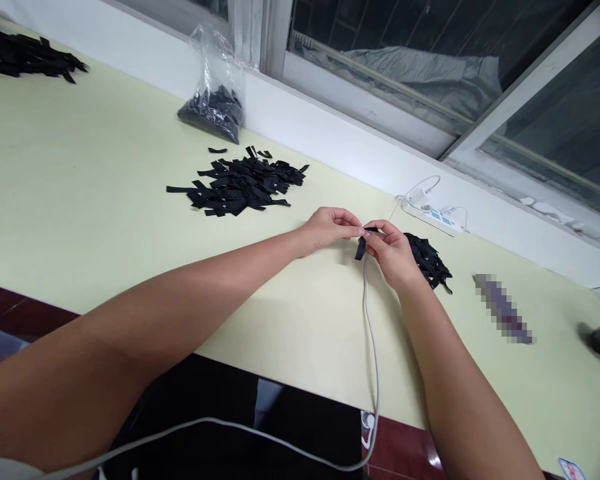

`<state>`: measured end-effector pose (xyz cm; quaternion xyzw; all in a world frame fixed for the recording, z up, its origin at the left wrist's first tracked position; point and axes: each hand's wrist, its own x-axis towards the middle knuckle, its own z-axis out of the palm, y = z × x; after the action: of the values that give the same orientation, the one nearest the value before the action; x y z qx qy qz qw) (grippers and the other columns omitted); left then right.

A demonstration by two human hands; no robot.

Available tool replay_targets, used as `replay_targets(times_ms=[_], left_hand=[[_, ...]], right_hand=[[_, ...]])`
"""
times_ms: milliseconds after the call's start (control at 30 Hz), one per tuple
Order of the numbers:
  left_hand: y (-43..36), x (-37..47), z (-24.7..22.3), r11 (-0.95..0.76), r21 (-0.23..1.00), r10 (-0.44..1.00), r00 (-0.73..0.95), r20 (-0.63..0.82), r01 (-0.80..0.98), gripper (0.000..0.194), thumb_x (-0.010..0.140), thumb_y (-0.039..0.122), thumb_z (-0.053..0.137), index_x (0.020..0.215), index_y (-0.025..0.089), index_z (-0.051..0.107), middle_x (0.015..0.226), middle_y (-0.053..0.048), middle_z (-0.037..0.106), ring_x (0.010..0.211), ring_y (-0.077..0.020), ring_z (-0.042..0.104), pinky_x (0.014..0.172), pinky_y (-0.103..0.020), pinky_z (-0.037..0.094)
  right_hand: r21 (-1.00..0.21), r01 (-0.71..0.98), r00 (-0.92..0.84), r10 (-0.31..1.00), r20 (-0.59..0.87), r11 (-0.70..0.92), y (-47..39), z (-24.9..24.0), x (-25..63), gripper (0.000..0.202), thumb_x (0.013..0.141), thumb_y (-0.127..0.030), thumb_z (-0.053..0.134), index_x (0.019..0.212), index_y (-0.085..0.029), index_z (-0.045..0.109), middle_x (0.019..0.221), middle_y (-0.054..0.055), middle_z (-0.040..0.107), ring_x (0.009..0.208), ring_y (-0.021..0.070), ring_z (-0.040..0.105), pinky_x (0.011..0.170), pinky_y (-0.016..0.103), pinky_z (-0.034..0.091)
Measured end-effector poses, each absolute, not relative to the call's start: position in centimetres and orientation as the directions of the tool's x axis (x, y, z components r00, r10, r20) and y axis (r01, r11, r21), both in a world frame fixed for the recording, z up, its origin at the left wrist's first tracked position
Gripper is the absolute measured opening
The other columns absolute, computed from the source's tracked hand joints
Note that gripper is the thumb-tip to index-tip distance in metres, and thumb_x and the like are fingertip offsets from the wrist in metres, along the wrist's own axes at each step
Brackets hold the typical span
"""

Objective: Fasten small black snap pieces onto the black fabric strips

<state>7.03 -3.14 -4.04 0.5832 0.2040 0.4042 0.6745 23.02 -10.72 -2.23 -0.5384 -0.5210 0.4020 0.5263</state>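
Both hands meet above the pale yellow table [300,320]. A short black strip [361,248] hangs between them, bent at its top. My right hand [391,250] pinches this strip between thumb and fingers. My left hand [331,228] has its thumb and forefinger pressed together at the strip's upper end. To the left of my hands lies a loose pile of black strips [243,183]. Another pile of black strips [427,259] sits just beyond my right wrist, partly hidden by it.
A clear plastic bag [215,100] with black pieces stands by the wall. More strips [25,55] lie far left. A white power strip [433,217] rests against the wall. A white cable [375,353] crosses the table below my hands. A blurred item [503,308] lies right.
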Motion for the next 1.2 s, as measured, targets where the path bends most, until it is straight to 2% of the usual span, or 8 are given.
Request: replay_targets(times_ms=[267, 500, 767, 1000, 1200], left_hand=[[-3.0, 7.3, -4.4, -0.038, 0.960, 0.801, 0.567, 0.194, -0.276, 0.023, 0.066, 0.017, 0.081, 0.086, 0.009, 0.072, 0.080, -0.005, 0.069, 0.077, -0.0111, 0.063, 0.081, -0.030, 0.049], [-3.0, 7.4, -4.6, -0.048, 0.956, 0.812, 0.547, 0.206, -0.288, 0.025, 0.064, 0.019, 0.083, 0.084, 0.011, 0.071, 0.082, -0.005, 0.070, 0.078, -0.0110, 0.063, 0.085, -0.032, 0.050], [-3.0, 7.5, -4.5, -0.060, 0.958, 0.823, 0.529, 0.207, -0.282, 0.024, 0.064, 0.018, 0.084, 0.083, 0.011, 0.072, 0.082, -0.005, 0.070, 0.079, -0.0116, 0.063, 0.087, -0.033, 0.050], [-3.1, 7.5, -4.4, -0.006, 0.969, 0.850, 0.510, 0.134, -0.246, 0.023, 0.064, 0.014, 0.084, 0.085, 0.010, 0.074, 0.082, -0.007, 0.073, 0.076, -0.0124, 0.067, 0.084, -0.032, 0.054], [-3.3, 7.5, -4.0, 0.086, 0.967, 0.856, 0.515, 0.052, -0.242, 0.024, 0.063, 0.014, 0.087, 0.083, 0.008, 0.074, 0.074, -0.008, 0.073, 0.066, -0.0125, 0.067, 0.076, -0.033, 0.057]], right_hand=[[-0.954, 0.265, 0.156, 0.970, 0.186, 0.140, -10.4, -3.4, 23.3, 0.033, 0.074, -0.047, 0.076, 0.093, -0.024, 0.061, 0.076, -0.002, 0.064, 0.064, 0.0118, 0.054, 0.065, 0.028, 0.051], [-0.918, 0.375, 0.160, 0.967, 0.199, 0.127, -10.4, -3.7, 23.3, 0.033, 0.080, -0.049, 0.071, 0.097, -0.021, 0.064, 0.075, 0.001, 0.065, 0.059, 0.0123, 0.053, 0.058, 0.027, 0.045], [-0.856, 0.499, 0.188, 0.948, 0.258, 0.134, -10.4, -3.6, 23.3, 0.033, 0.081, -0.049, 0.068, 0.094, -0.019, 0.063, 0.077, 0.003, 0.067, 0.060, 0.0131, 0.053, 0.056, 0.027, 0.041], [-0.810, 0.575, 0.210, 0.934, 0.288, 0.120, -10.6, -3.4, 22.9, 0.030, 0.083, -0.046, 0.064, 0.093, -0.018, 0.062, 0.077, 0.004, 0.067, 0.060, 0.0134, 0.053, 0.056, 0.028, 0.039], [-0.776, 0.618, 0.213, 0.923, 0.321, 0.128, -10.6, -3.6, 22.9, 0.030, 0.084, -0.047, 0.062, 0.094, -0.020, 0.060, 0.078, 0.004, 0.068, 0.061, 0.0150, 0.054, 0.057, 0.029, 0.039]])
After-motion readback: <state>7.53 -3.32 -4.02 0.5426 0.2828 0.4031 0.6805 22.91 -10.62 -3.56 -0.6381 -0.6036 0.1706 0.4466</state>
